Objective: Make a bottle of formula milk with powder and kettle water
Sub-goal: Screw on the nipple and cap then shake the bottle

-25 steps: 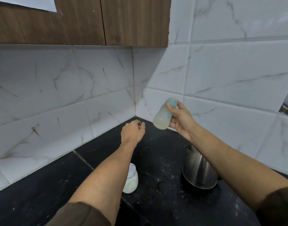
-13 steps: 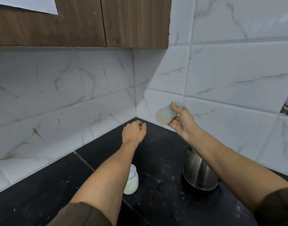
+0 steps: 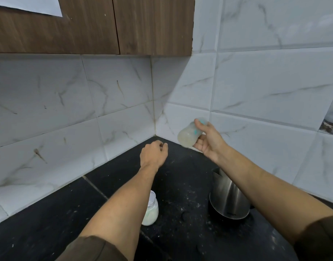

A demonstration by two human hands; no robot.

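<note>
My right hand (image 3: 210, 141) grips a cloudy baby bottle (image 3: 187, 135) with teal markings, tilted with its base toward me, raised in front of the tiled corner. The bottle is blurred and holds milky liquid. My left hand (image 3: 153, 154) hovers over the black counter (image 3: 48, 223) with fingers curled closed and nothing visible in it. A steel kettle (image 3: 227, 198) stands under my right forearm. A small jar of white powder (image 3: 151, 211) stands beside my left forearm, partly hidden by it.
White marble-look tiles cover both walls that meet in the corner (image 3: 154, 117). Brown wooden cabinets (image 3: 86, 25) hang overhead. Powder specks (image 3: 184, 211) dot the counter between the jar and the kettle.
The bottle in my right hand has swung between tilts, blurring, and has dropped slightly lower. My left hand has stayed in place.
</note>
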